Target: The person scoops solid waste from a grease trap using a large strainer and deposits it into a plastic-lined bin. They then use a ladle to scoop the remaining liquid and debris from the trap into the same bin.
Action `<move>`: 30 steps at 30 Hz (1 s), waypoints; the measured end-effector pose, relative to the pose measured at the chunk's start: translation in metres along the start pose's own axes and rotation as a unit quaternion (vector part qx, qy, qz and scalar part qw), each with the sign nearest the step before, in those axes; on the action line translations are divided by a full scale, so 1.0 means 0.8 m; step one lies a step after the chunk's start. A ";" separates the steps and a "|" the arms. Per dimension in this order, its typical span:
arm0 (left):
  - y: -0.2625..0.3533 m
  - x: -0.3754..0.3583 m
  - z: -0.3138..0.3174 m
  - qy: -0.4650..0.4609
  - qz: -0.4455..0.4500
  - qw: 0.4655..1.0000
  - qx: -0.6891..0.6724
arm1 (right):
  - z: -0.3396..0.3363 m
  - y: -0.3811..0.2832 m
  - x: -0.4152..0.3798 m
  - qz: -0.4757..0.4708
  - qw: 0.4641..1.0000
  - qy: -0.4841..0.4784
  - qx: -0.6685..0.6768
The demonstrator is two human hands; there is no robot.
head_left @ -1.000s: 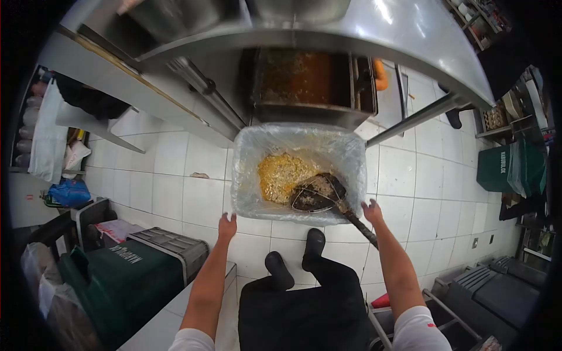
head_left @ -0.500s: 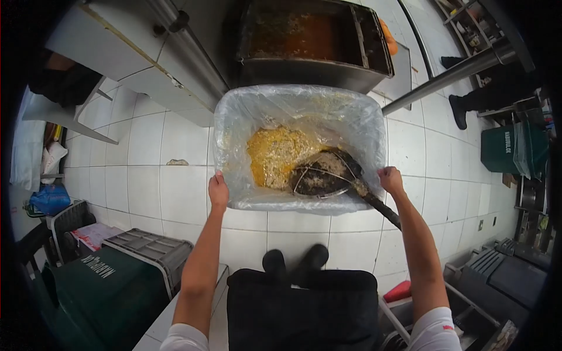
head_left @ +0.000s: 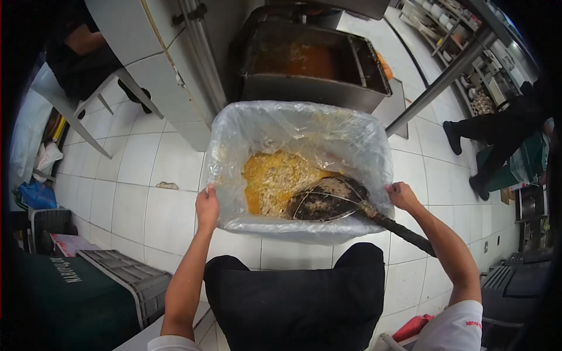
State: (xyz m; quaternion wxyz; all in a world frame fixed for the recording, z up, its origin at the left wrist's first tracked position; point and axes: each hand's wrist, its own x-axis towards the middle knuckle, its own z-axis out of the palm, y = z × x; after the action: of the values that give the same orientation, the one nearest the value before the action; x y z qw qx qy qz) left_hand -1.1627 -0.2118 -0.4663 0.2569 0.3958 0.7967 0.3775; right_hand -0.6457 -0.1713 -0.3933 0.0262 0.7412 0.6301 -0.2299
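Observation:
A rectangular tub lined with a clear plastic bag is in front of me, between my arms. My left hand is closed on its left edge, over the liner. On the opposite side, my right hand grips the right edge with curled fingers. Wet yellow and beige mush lies in the bottom. A dark, dirty wire skimmer rests on it, scoop inside and handle leaning out over the near right rim, under my right forearm. The tub's own walls are mostly hidden by the liner.
Beyond the tub stands a metal tank of brownish-orange liquid. A metal post slants at right. One person is at the right, another sits at upper left. Dark green crates stand at lower left on the white-tiled floor.
The tub and both hands sit lower in view, nearer my body. My knees now show in front of my feet. The person at the right shows more fully.

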 end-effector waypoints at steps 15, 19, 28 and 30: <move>0.034 -0.002 -0.005 0.012 0.079 0.969 0.232 | -0.081 -0.079 -0.145 -0.097 0.943 -0.124 -0.293; 0.032 0.000 -0.007 0.053 0.103 0.969 0.220 | -0.136 -0.090 -0.173 -0.097 0.952 -0.107 -0.271; 0.038 -0.007 -0.010 0.053 0.103 0.968 0.224 | -0.127 -0.098 -0.199 0.022 0.978 -0.198 0.065; 0.037 -0.007 -0.011 0.035 0.082 0.969 0.230 | -0.118 -0.097 -0.199 0.021 0.972 -0.205 0.112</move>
State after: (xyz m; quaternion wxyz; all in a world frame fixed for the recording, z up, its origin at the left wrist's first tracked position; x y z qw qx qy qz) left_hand -1.1529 -0.2079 -0.4364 0.0992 0.4946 0.8356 0.2175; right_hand -0.7058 -0.2710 -0.2303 0.0768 0.6897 0.5659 -0.4452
